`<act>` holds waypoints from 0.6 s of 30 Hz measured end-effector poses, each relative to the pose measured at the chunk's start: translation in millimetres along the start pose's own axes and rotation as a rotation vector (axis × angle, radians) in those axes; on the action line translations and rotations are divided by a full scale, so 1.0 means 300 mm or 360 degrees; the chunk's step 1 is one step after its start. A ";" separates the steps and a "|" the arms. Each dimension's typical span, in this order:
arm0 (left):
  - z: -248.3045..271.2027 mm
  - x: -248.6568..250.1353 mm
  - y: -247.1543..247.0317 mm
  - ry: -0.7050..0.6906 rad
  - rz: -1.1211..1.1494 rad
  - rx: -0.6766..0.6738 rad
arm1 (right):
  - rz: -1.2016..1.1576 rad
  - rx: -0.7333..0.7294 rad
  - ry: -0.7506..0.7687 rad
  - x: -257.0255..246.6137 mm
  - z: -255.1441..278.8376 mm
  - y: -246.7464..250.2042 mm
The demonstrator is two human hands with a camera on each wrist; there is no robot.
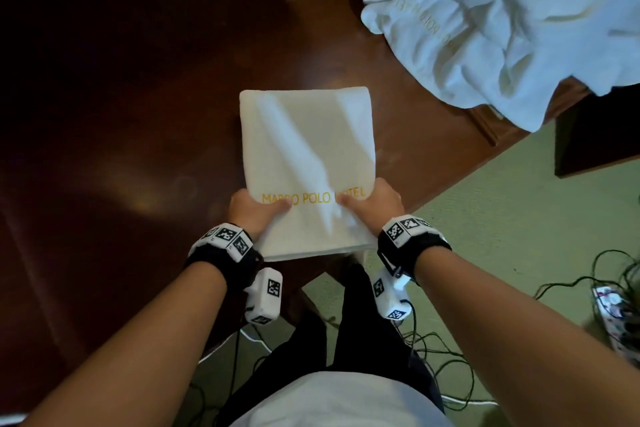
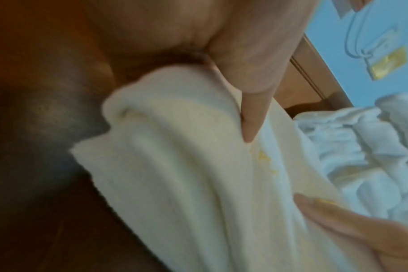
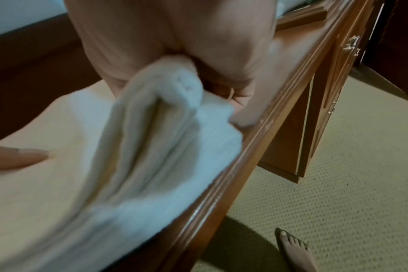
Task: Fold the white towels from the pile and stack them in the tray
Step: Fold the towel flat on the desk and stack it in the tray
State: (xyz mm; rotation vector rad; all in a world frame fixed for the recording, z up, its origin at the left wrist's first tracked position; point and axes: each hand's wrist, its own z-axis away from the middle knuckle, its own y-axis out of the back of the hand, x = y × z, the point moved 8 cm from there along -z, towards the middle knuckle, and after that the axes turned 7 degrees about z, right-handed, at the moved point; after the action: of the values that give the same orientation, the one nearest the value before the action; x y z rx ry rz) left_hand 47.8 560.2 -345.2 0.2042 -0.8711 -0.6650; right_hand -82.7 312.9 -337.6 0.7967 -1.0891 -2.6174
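Observation:
A folded white towel (image 1: 306, 163) with yellow "MARCO POLO HOTEL" lettering lies on the dark wooden table (image 1: 121, 97), its near edge hanging over the table's front. My left hand (image 1: 256, 208) grips its near left side, thumb on top. My right hand (image 1: 372, 199) grips the near right side the same way. In the left wrist view the towel (image 2: 186, 165) bunches under my thumb (image 2: 249, 119). The right wrist view shows its layers (image 3: 138, 147) gathered in my palm. The pile of loose white towels (image 1: 502, 21) lies at the table's far right. No tray is in view.
The table's moulded front edge (image 3: 256, 147) runs right beside my right hand. Below it is green carpet (image 1: 519, 211) with tangled cables (image 1: 433, 357), a patterned object (image 1: 616, 315) and my bare foot (image 3: 293, 248). A dark cabinet (image 1: 595, 139) stands at the right.

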 end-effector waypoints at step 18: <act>0.529 0.978 -0.335 -0.1255 -0.0044 -0.0051 | -0.0453 0.0725 0.0275 0.158 0.180 0.970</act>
State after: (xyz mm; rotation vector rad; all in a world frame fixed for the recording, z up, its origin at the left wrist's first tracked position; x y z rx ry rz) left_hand 15.7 316.2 -98.4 -0.0906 -1.6116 -0.7955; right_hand -159.0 121.1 -120.4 1.3314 -1.6528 -2.4740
